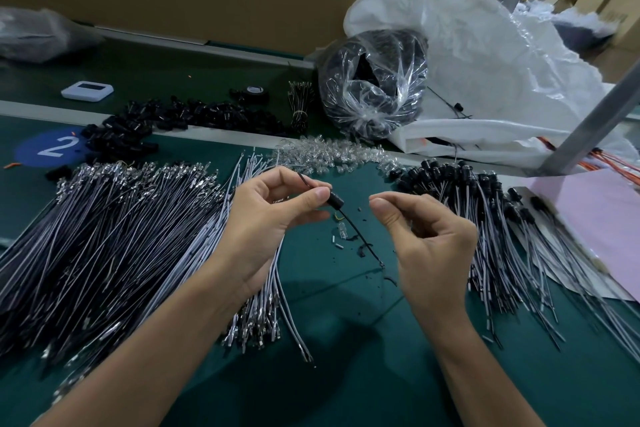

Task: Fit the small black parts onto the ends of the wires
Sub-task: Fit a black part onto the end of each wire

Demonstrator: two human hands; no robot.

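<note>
Above the green worktop (346, 308), the left hand (266, 215) pinches a black part (335, 200) threaded on a thin wire (360, 236). Just right of the part, the right hand (426, 236) curls its fingers, apparently empty. Wire bundles (121, 218) lie left of it.

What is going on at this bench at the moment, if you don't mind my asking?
A person is fitting black parts onto wires. The left hand pinches a small black part with a thin black wire through it. The right hand hovers curled beside it; whether it holds anything is unclear. On the left lie heaped bare wires, on the right capped wires.
</note>
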